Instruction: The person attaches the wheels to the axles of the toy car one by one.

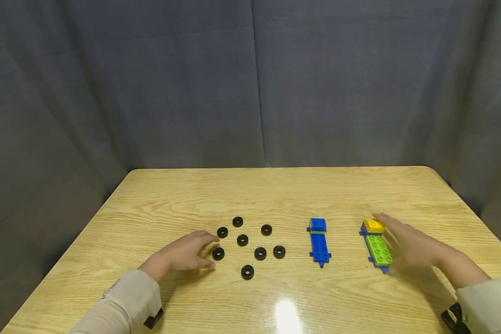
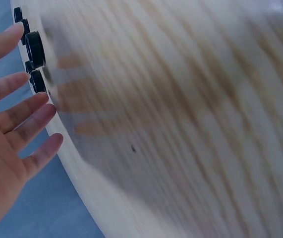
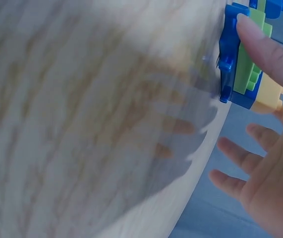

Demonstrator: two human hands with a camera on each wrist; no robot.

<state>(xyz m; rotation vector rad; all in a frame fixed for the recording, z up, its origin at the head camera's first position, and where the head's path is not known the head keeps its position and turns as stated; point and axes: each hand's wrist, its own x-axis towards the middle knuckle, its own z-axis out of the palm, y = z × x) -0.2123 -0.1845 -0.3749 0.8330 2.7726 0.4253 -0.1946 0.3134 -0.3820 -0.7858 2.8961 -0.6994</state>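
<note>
- A short run of dark lettering marks the left sleeve [image 1: 118,297], too small to read.
- The tabletop [image 1: 192,306] has pale, streaky wood grain and rounded far corners, with a bright glare at the near middle; behind it hangs a grey curtain [image 1: 183,93] with a vertical seam.
- Eight black wheels [image 1: 247,272], round rings with central holes, lie scattered left of and around the table's middle.
- Right of them lies a blue vehicle base [image 1: 319,246], long and studded, with side pegs and a blue block over a thin green layer at its far end.
- Farther right is the green-and-yellow vehicle [image 1: 378,250]: a studded green plate on blue, with a yellow block at the far end.
- The hands are well apart. The left hand [image 1: 188,250], fingers spread and holding nothing, is just beside the leftmost wheels.
- The right hand [image 1: 413,246] reaches along the right side of the green-and-yellow vehicle, thumb near one end and index finger near the yellow block; whether they touch it, I cannot tell.
- The right wrist view alone shows this vehicle's layers side-on and the remaining fingers loosely extended; the left wrist view alone shows a small dark speck [image 2: 134,148] on the wood.
</note>
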